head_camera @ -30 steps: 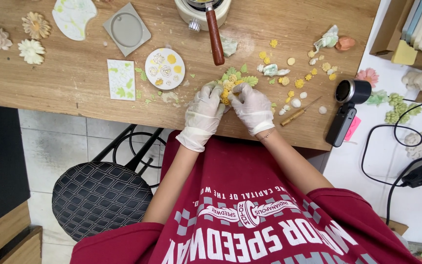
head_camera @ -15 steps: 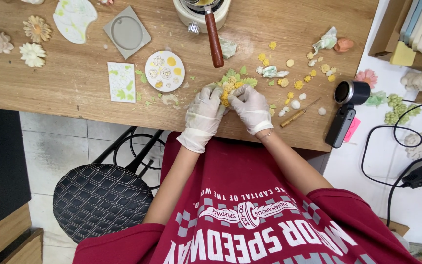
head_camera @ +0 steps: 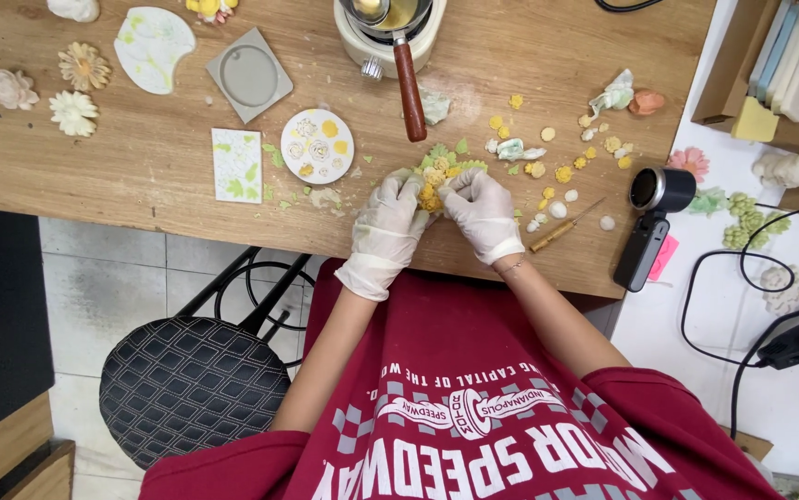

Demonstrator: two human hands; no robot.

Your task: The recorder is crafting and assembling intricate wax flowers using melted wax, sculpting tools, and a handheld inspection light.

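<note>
Both my hands wear thin white gloves and meet over a small cluster of yellow and green wax flowers (head_camera: 438, 169) on the wooden table (head_camera: 140, 190). My left hand (head_camera: 388, 225) grips the cluster from the left. My right hand (head_camera: 483, 213) pinches it from the right, fingertips touching the yellow pieces. Part of the cluster is hidden under my fingers.
A round white mould (head_camera: 317, 146) with small flowers lies left of my hands, beside a green-patterned square tile (head_camera: 236, 165). A melting pot with a brown handle (head_camera: 408, 79) stands behind. Loose yellow and white bits (head_camera: 547, 171), a small wooden tool (head_camera: 566, 227) and a black camera (head_camera: 651, 222) lie right.
My hands have stayed on the flower cluster, with only slight shifts of the fingers. The view has drifted a little, nothing else on the table moved.
</note>
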